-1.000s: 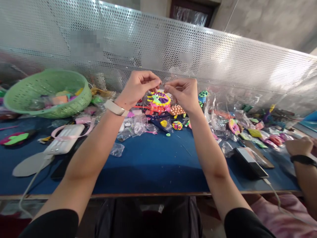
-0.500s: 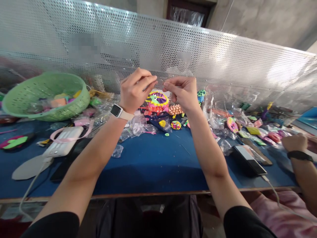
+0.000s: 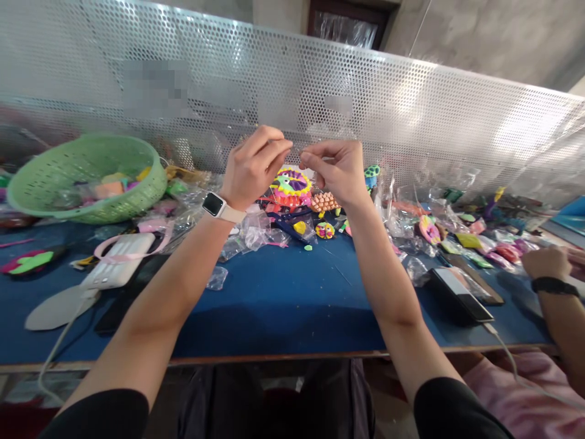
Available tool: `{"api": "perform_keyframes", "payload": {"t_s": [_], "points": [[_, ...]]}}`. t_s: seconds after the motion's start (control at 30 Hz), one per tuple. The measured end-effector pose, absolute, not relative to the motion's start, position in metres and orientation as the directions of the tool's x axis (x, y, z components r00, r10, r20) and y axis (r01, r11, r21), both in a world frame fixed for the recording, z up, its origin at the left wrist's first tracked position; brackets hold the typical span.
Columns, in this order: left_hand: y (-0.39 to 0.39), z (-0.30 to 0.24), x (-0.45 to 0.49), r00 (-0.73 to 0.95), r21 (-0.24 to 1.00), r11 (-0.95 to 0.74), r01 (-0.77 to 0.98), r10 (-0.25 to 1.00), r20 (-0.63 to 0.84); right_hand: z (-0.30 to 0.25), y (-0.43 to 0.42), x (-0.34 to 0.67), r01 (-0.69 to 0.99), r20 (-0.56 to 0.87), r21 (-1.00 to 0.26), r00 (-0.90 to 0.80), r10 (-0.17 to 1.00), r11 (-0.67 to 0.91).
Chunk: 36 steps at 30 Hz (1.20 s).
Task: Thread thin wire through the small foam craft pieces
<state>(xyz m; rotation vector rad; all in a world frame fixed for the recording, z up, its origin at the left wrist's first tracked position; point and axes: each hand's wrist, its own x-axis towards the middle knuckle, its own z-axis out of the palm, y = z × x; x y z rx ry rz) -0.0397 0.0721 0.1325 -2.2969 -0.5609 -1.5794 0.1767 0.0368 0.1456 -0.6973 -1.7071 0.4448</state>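
My left hand (image 3: 253, 166) and my right hand (image 3: 333, 169) are raised side by side above the blue table (image 3: 274, 305), fingertips almost touching. Both are closed in a pinch on something thin and clear between them that I cannot make out. A white watch (image 3: 218, 206) sits on my left wrist. Just behind and below the hands lies a round, bright clay figure (image 3: 291, 183) with purple, yellow and pink parts, next to an orange scaly piece (image 3: 325, 202) and small clay bits (image 3: 326, 230).
A green colander (image 3: 86, 177) with coloured pieces stands at the left. A white power bank (image 3: 117, 262) with cable lies near it. Clear bags and clay shapes (image 3: 457, 238) litter the right; a phone (image 3: 461, 296) lies there. Another person's hand (image 3: 546, 265) rests at the far right. A perforated metal screen (image 3: 411, 116) backs the table.
My left hand has turned so the watch face shows and its fingers have stretched a little toward the right hand. Both hands stay at the same height.
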Motion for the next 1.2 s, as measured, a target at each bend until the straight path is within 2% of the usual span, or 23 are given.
{"api": "perform_keyframes", "payload": {"t_s": [0.1, 0.23, 0.33, 0.43, 0.5, 0.67, 0.73, 0.87, 1.1, 1.2], "points": [[0.069, 0.138, -0.039, 0.323, 0.003, -0.908, 0.42, 0.152, 0.934, 0.147, 0.033, 0.177, 0.238, 0.733, -0.626, -0.145, 0.664, 0.743], [0.071, 0.144, -0.039, 0.345, 0.125, -0.956, 0.264, 0.214, 0.914, 0.149, 0.03, 0.178, 0.243, 0.74, -0.612, -0.157, 0.654, 0.752], [0.074, 0.146, -0.04, 0.404, 0.25, -0.953, 0.169, 0.299, 0.865, 0.15, 0.03, 0.179, 0.239, 0.745, -0.608, -0.157, 0.649, 0.757], [0.072, 0.146, -0.04, 0.432, 0.335, -0.925, 0.179, 0.38, 0.818, 0.149, 0.032, 0.179, 0.225, 0.75, -0.605, -0.16, 0.641, 0.764], [0.069, 0.146, -0.04, 0.409, 0.294, -0.924, 0.246, 0.374, 0.833, 0.147, 0.035, 0.179, 0.213, 0.753, -0.604, -0.164, 0.637, 0.768], [0.062, 0.144, -0.039, 0.368, -0.017, -0.857, 0.515, 0.203, 0.907, 0.145, 0.04, 0.178, 0.212, 0.747, -0.612, -0.164, 0.645, 0.762], [0.062, 0.142, -0.039, 0.394, -0.085, -0.809, 0.582, 0.189, 0.9, 0.145, 0.04, 0.177, 0.226, 0.747, -0.609, -0.159, 0.645, 0.76], [0.065, 0.137, -0.038, 0.425, -0.129, -0.766, 0.63, 0.201, 0.882, 0.145, 0.039, 0.176, 0.256, 0.76, -0.594, -0.134, 0.636, 0.763], [0.064, 0.139, -0.036, 0.413, -0.181, -0.729, 0.66, 0.151, 0.898, 0.146, 0.037, 0.177, 0.292, 0.77, -0.573, -0.129, 0.625, 0.766], [0.061, 0.142, -0.037, 0.403, -0.14, -0.755, 0.641, 0.175, 0.898, 0.146, 0.036, 0.178, 0.288, 0.779, -0.559, -0.139, 0.611, 0.778]]}}
